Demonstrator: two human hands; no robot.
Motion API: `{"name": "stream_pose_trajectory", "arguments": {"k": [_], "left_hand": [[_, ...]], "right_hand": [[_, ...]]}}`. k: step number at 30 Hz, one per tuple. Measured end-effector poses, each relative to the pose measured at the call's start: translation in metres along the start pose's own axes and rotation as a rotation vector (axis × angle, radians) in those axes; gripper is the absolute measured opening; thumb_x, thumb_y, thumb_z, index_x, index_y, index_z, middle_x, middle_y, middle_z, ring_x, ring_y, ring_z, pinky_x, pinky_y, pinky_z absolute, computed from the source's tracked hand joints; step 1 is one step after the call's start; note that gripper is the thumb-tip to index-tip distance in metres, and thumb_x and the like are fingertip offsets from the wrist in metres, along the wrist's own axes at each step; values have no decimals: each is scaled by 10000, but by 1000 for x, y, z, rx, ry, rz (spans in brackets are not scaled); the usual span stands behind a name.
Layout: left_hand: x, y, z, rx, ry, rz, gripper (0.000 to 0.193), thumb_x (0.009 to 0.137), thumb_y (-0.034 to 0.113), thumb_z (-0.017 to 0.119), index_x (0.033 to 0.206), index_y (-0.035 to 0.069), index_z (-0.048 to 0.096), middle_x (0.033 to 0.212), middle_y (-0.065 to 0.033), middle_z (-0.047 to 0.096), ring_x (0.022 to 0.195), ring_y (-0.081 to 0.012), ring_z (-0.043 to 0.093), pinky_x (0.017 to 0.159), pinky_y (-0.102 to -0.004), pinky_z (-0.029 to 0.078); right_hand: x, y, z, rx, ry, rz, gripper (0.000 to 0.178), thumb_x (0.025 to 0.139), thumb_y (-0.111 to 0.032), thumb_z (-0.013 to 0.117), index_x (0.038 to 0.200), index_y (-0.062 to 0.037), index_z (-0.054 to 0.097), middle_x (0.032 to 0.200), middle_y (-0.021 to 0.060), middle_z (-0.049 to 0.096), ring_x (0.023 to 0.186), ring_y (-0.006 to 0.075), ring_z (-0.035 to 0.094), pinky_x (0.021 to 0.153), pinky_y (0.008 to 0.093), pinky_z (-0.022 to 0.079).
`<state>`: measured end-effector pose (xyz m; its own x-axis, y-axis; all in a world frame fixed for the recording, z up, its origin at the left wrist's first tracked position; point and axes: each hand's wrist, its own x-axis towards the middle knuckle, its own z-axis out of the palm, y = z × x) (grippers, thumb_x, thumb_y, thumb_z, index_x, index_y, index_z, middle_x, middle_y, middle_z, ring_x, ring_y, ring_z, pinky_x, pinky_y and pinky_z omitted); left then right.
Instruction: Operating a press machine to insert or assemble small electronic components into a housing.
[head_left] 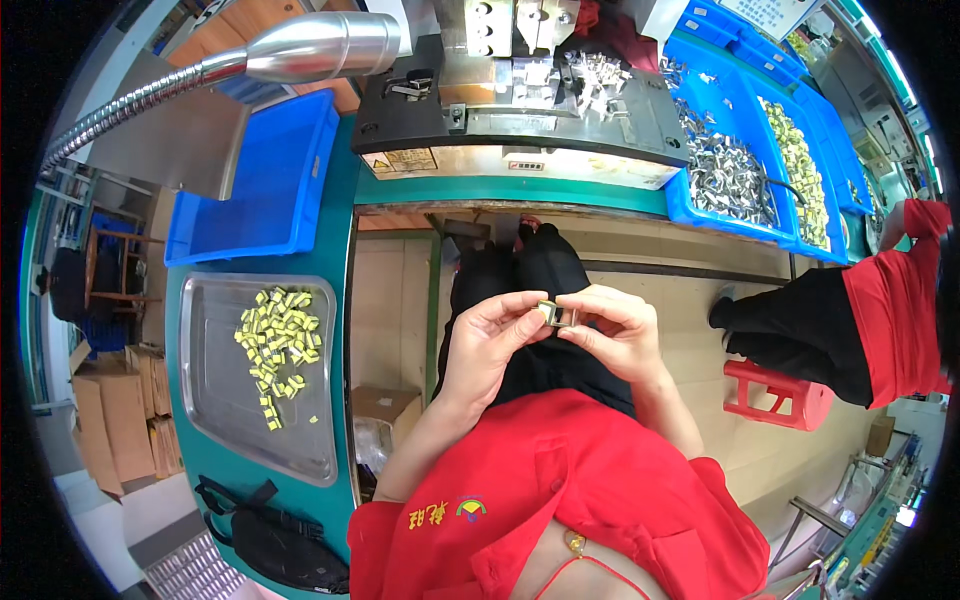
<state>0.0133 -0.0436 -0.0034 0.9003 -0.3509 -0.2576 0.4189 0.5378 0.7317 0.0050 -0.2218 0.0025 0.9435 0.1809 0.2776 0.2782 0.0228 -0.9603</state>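
Above my lap both hands are close together, fingertips almost touching. My left hand pinches a small yellow-green and white block between thumb and fingers. In my right hand is a small shiny metal clip, gripped by thumb and forefinger right beside the block. Whether the two pieces touch is too small to tell. To my left, a clear plastic tray bears a heap of similar yellow-green blocks. Loose metal clips fill a blue bin at the far right.
A black-topped machine with metal parts on it stands ahead on the green bench. Left of it are a blue bin and a flexible lamp. A black bag lies near left. A co-worker sits by a red stool.
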Motion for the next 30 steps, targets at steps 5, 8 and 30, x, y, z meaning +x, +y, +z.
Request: {"name": "stream_pose_trajectory", "arguments": {"k": [5,8,30], "left_hand": [[-1,-1,1,13,8,5,221,838,46,627,1046,-24,610,922,-88,652,812,-128,628,762,-252,526],[-1,-2,2,-4,29,-12,216,836,40,627,1041,-24,610,929,-90,651,814,-127,628,764,-253,528],[2,-4,6,422,-47,297,405,804,-81,585,1182,-17,453,1074,-127,565,984,-160,574,840,-275,492]], "right_hand": [[0,0,-3,-39,-23,1,316,733,42,686,1044,12,633,790,75,614,683,117,574,600,225,467],[-2,1,-2,-57,-27,15,316,735,36,688,1045,6,635,794,72,616,686,116,577,603,224,468],[5,-6,0,-285,43,-68,380,667,-22,747,1031,-70,650,865,41,499,728,126,501,591,234,416]]}}
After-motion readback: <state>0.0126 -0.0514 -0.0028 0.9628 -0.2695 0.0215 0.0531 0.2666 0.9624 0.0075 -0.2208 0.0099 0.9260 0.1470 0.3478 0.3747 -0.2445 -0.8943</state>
